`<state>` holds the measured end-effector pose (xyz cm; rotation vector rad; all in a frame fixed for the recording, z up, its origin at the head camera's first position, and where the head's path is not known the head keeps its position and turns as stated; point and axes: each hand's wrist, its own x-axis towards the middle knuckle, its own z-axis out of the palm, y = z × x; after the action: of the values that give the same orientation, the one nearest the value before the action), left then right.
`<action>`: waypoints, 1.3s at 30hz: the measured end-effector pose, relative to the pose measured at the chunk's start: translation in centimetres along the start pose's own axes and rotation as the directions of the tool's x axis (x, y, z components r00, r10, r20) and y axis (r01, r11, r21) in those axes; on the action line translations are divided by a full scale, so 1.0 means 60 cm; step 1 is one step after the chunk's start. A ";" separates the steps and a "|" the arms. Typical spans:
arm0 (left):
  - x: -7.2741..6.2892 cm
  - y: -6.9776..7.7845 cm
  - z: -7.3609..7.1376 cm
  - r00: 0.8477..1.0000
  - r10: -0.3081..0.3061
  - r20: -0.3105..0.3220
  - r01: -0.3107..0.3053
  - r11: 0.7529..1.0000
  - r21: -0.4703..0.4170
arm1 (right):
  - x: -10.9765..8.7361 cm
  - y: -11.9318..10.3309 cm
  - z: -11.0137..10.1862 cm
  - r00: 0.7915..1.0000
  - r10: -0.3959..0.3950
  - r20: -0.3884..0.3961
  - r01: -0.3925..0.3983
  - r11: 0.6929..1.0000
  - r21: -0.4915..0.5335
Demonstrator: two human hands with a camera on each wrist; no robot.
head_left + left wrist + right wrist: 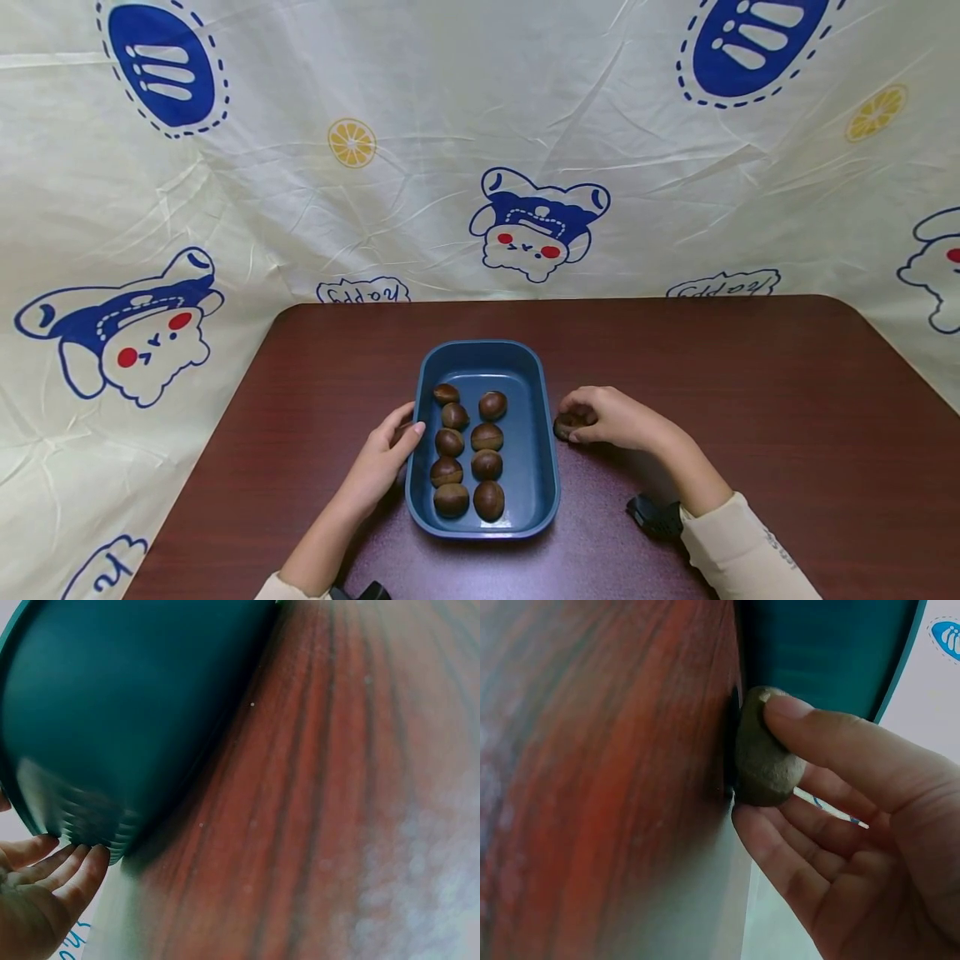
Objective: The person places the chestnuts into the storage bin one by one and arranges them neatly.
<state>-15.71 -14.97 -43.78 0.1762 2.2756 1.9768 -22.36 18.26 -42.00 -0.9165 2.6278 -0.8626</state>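
Note:
A blue rectangular tray lies on the table and holds several brown chestnuts in two lengthwise rows. At its left side my left hand grips the rim, thumb on the edge and fingers against the outer wall. The left wrist view shows these fingertips on the tray's ribbed outer wall. Just right of the tray, my right hand pinches a single chestnut between thumb and fingers. This chestnut is at the tabletop, apart from the tray; in the head view the hand partly covers it.
The dark red-brown wooden table extends to both sides and behind the tray. A pale printed cloth hangs beyond its far edge. A black wrist device is by my right sleeve.

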 end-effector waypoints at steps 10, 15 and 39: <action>-0.001 -0.001 0.000 1.000 -0.005 -0.005 0.006 1.000 0.014 | 0.000 -0.005 -0.013 0.991 0.029 -0.131 -0.032 0.999 -0.019; -0.001 -0.003 0.000 1.000 0.004 -0.005 -0.004 1.000 0.020 | 0.005 -0.015 -0.021 0.974 0.030 -0.226 -0.031 1.000 0.001; 0.000 -0.004 -0.001 1.000 0.012 0.001 -0.012 1.000 0.024 | 0.106 -0.105 -0.011 0.976 -0.122 -0.182 0.124 0.992 -0.005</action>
<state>-15.73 -15.06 -43.99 0.1942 2.3040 1.9554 -24.46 10.62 -37.83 -1.0549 2.7420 -1.0302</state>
